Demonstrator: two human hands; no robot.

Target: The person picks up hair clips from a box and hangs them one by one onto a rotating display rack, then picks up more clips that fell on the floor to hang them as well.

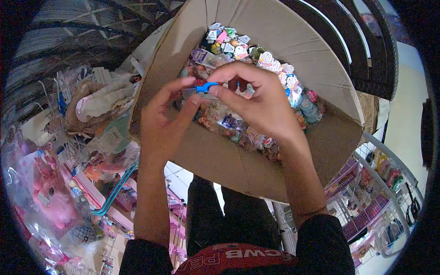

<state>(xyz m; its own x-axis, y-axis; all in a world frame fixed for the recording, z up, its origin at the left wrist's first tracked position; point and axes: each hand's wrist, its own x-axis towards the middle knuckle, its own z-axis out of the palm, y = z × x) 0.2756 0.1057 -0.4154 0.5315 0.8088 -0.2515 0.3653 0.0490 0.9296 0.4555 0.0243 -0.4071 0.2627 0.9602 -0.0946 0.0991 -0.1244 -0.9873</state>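
A small bright blue plastic piece (207, 86) is held up over an open cardboard box (220, 153). My right hand (256, 94) pinches it between thumb and forefinger. My left hand (166, 110) has its thumb and forefinger closed around the piece's other end, where something clear, perhaps plastic wrapping, shows faintly. The exact kind of the blue piece is too small to tell. Below both hands, the box holds many small packaged trinkets, among them white cards with dots (270, 62) and clear bags of coloured items (231, 121).
Bagged plush goods (55, 197) and hanging items (103, 101) crowd the left side, with teal hooks (117, 190) below. Wire baskets (366, 201) of small goods stand at the right. A dark slatted rack (366, 41) rises behind the box.
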